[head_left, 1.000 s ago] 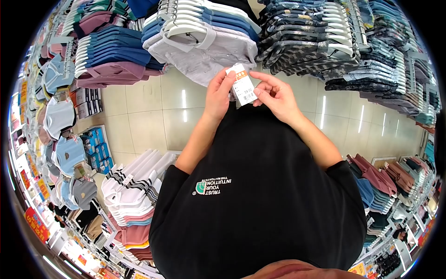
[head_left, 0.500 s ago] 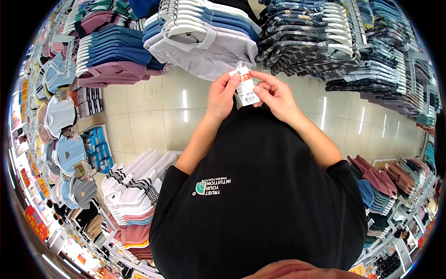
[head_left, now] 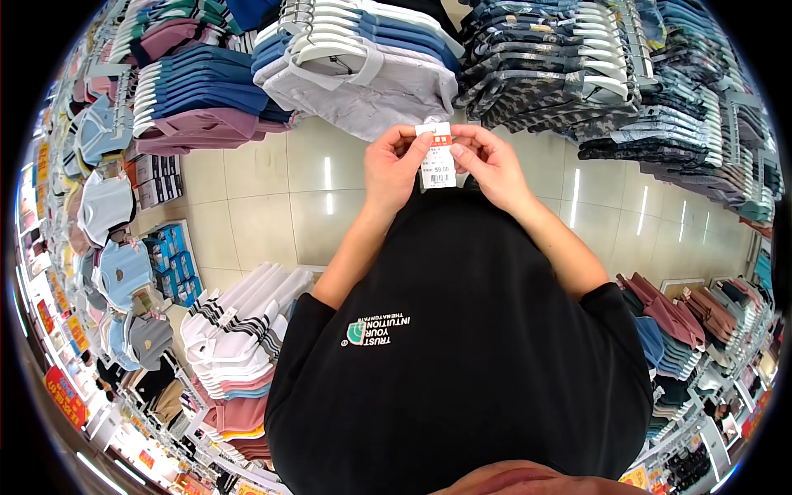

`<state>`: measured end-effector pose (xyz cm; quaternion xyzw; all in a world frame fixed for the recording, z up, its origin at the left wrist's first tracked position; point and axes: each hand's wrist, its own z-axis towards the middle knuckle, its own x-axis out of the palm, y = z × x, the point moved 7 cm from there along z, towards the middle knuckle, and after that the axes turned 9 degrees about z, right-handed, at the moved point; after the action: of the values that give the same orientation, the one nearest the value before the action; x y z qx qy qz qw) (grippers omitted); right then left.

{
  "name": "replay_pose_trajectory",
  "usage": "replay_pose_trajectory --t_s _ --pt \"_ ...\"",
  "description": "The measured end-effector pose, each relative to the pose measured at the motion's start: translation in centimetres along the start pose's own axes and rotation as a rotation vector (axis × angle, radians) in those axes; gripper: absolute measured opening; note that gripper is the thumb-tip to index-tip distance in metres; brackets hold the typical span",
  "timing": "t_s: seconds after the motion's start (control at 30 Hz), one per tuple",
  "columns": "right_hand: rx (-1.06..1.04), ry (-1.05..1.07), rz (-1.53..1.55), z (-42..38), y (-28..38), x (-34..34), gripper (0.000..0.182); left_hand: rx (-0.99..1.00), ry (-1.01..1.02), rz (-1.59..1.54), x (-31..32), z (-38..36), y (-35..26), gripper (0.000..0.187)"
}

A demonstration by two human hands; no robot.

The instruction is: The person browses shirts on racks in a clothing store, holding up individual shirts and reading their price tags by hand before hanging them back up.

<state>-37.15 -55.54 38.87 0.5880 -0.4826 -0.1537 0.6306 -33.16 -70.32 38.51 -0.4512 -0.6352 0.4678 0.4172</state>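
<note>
A white price tag [head_left: 438,169] with a red band, a barcode and the figure 59.00 is held upright between my two hands. My left hand [head_left: 394,168] pinches its left edge near the top, thumb in front. On the opposite edge, my right hand [head_left: 493,167] grips it with thumb and curled fingers. Just beyond the tag hangs a pale grey polo shirt [head_left: 363,95] on a white hanger. Whether the tag is tied to that shirt cannot be made out.
Camouflage garments [head_left: 528,91] hang in a row at the back right, and blue and mauve shirts [head_left: 202,95] at the back left. White striped polo shirts [head_left: 235,326] stand near my left elbow. Blue boxes [head_left: 173,260] sit on the tiled floor [head_left: 256,190].
The tag has turned from a tilt to nearly straight and faces me flatter. My right hand has shifted its grip a little up the tag's edge.
</note>
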Motion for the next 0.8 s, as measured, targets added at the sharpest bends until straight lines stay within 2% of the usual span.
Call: replay_pose_trajectory --t_s 0.1,0.3,0.47,0.8 --pt "0.035 -0.044 -0.027 0.09 0.08 -0.05 0.029 0.026 -0.023 0.011 -0.07 0.12 -0.16 0.015" --pt "-0.051 -0.046 -0.16 0.55 -0.38 -0.85 0.03 0.062 -0.039 0.019 -0.3 0.3 -0.21 0.011" --pt "0.0 0.007 0.027 0.63 -0.25 -0.05 0.033 0.044 -0.02 0.025 0.01 0.27 -0.31 0.01" --pt "0.01 0.002 0.057 0.7 -0.29 -0.1 0.031 -0.001 0.013 0.036 0.27 0.44 -0.1 0.011"
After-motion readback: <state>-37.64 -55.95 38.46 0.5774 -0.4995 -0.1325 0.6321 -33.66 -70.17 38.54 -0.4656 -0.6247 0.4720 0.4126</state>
